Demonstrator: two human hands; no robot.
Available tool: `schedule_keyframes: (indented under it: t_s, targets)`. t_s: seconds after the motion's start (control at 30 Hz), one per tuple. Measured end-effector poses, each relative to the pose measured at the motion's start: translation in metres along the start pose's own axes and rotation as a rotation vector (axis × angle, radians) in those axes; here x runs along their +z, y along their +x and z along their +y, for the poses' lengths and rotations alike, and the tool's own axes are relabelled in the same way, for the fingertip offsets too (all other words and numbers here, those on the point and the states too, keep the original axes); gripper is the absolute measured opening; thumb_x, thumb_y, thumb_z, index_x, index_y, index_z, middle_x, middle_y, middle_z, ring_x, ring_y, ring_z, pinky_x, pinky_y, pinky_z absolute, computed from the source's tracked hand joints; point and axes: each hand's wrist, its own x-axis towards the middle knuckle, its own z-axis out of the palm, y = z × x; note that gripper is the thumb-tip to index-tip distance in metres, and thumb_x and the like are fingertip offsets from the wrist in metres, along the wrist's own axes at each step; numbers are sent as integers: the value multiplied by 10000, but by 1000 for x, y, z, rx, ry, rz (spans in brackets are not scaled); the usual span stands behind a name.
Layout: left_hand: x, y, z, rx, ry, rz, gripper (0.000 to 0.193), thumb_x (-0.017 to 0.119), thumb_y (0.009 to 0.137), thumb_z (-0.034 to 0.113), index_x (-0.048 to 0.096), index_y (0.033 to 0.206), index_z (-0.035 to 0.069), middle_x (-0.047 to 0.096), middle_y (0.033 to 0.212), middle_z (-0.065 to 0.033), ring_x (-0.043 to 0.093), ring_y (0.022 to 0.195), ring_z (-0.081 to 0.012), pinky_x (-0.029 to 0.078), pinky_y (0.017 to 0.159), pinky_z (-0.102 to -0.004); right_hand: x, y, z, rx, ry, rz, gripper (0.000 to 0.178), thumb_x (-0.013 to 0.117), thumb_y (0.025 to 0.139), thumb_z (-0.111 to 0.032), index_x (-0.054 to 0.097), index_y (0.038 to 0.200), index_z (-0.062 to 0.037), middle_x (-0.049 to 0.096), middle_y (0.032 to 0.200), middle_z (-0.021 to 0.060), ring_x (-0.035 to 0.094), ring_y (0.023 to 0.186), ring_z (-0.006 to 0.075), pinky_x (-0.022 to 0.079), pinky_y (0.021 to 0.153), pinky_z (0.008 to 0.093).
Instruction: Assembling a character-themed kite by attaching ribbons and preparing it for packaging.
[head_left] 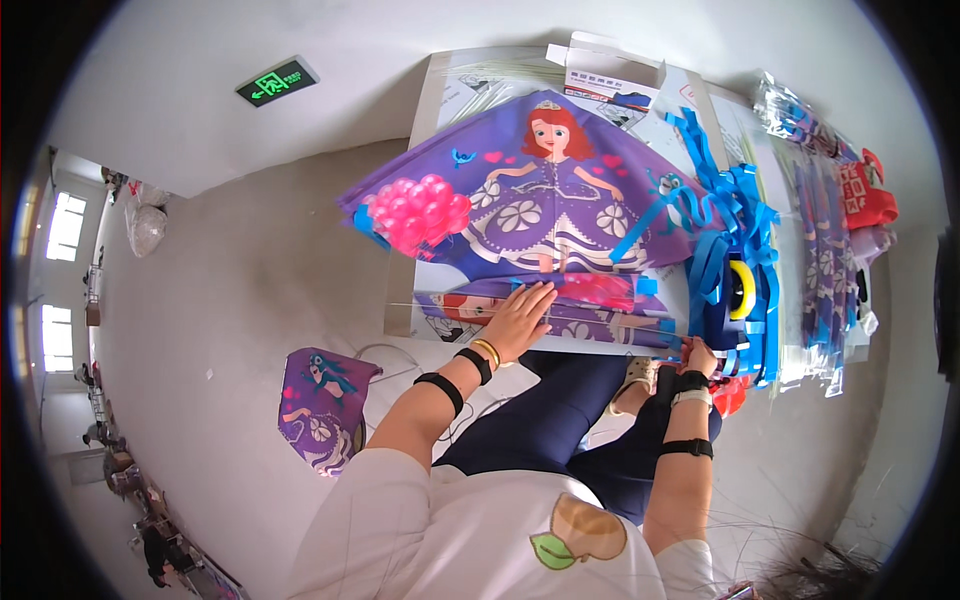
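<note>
A large purple kite (555, 195) printed with a cartoon princess lies spread over the table. Along the table's near edge lies a second, folded kite (465, 306) in the same print, with thin pale rods across it. My left hand (522, 318) rests on this folded kite, fingers stretched out and holding nothing. At its right end, by the table's edge, my right hand (698, 356) has its fingers pinched together; what is between them is too small to make out. Blue ribbons (735, 200) hang in a tangle beside that hand, and a yellow ring-shaped roll (742, 290) sits among them.
An opened white box (605, 75) stands at the table's far side. Packed kites in clear bags (825, 240) and a red bag (868, 195) lie at the right. Another purple printed piece (325, 410) is low on the left, beside the table (400, 300).
</note>
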Motion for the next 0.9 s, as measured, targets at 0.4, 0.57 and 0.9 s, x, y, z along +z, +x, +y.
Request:
schedule_keyframes:
  t_s: [0.4, 0.57, 0.9]
  targets:
    - [-2, -6, -10, -16, 132, -53, 696, 591, 949, 335, 325, 1521, 41, 326, 1584, -110, 326, 1451, -269, 234, 1213, -443, 15, -14, -1, -158, -225, -70, 198, 608, 912, -158, 725, 889, 0, 735, 756, 91, 651, 537, 144, 513, 479, 270]
    - [0, -7, -9, 17, 87, -36, 685, 577, 951, 286, 303, 1536, 59, 316, 1591, -97, 304, 1468, -257, 218, 1221, -439, 14, -42, -11, -206, -172, 85, 187, 713, 900, -169, 645, 855, -1, 683, 709, 79, 583, 493, 133, 454, 433, 292]
    - [7, -5, -6, 10, 97, -44, 699, 569, 941, 229, 268, 1547, 54, 305, 1593, -112, 286, 1475, -284, 203, 1225, -454, 19, -127, -40, -978, -630, -414, 208, 636, 857, -43, 681, 1059, -58, 587, 1123, 158, 641, 893, 325, 531, 755, 392]
